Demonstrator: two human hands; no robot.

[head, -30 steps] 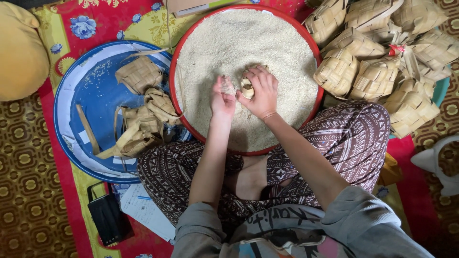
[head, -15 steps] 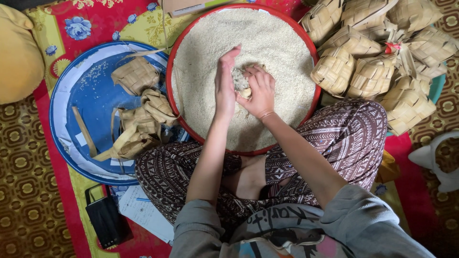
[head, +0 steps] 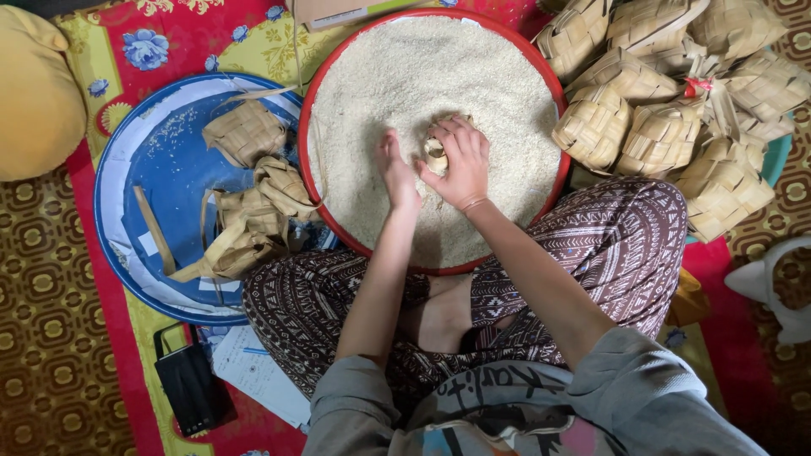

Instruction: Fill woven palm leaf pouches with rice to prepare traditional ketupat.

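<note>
The floor is covered with a brown carpet [head: 38,338] that has small square shapes all over it. On top lies a bright red and yellow cloth [head: 182,38] with blue flowers. A soft yellow cushion [head: 34,101] sits at the left, and the light is gentle and even.

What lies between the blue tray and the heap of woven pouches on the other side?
In the head view, the red-rimmed basin of rice lies between the blue tray and the heap of woven pouches, with both hands in it.
</note>
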